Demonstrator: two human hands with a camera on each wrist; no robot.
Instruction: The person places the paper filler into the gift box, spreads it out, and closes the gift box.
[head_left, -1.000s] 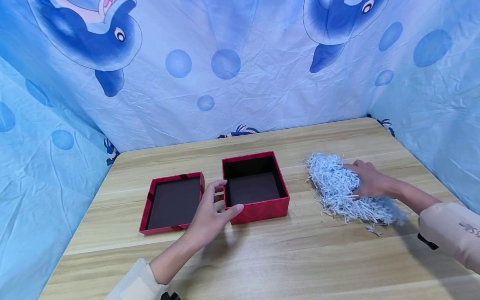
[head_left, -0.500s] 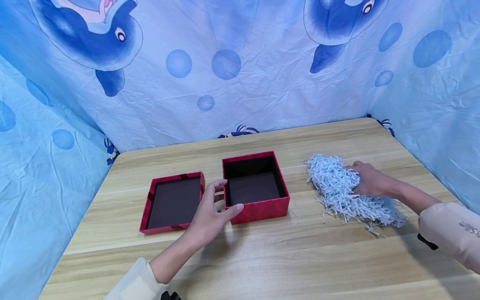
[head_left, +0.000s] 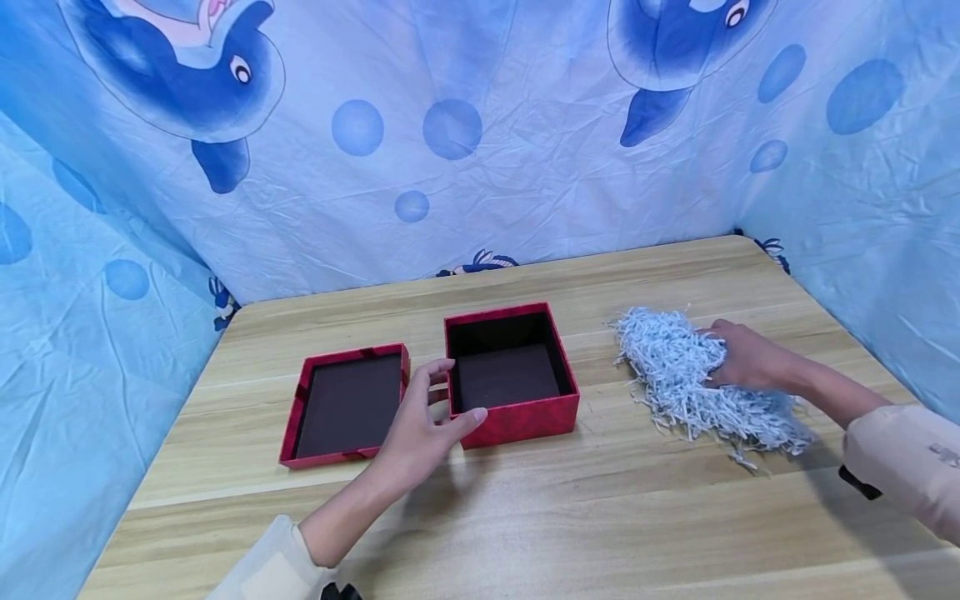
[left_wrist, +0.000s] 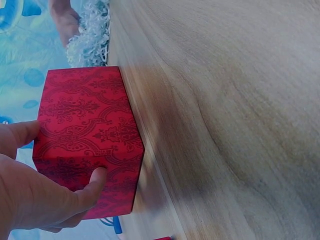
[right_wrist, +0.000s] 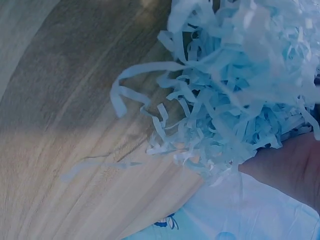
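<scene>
- Left of the two hands, the left hand [head_left: 416,425], partly spread, holds the near-left corner of the open red patterned gift box [head_left: 517,425], thumb on the front.
- The right hand [head_left: 750,358] has its fingers sunk in pale blue shredded paper [head_left: 667,358], right of the box; how tightly they close cannot be told.
- The box stands between the paper and an upturned red lid [head_left: 348,408] on the wooden surface [head_left: 600,508].
- Dolphin-print cloth [head_left: 517,192] hangs behind.
- Since half a second ago, the right hand has shifted slightly rightward; box and lid are unmoved.
</scene>
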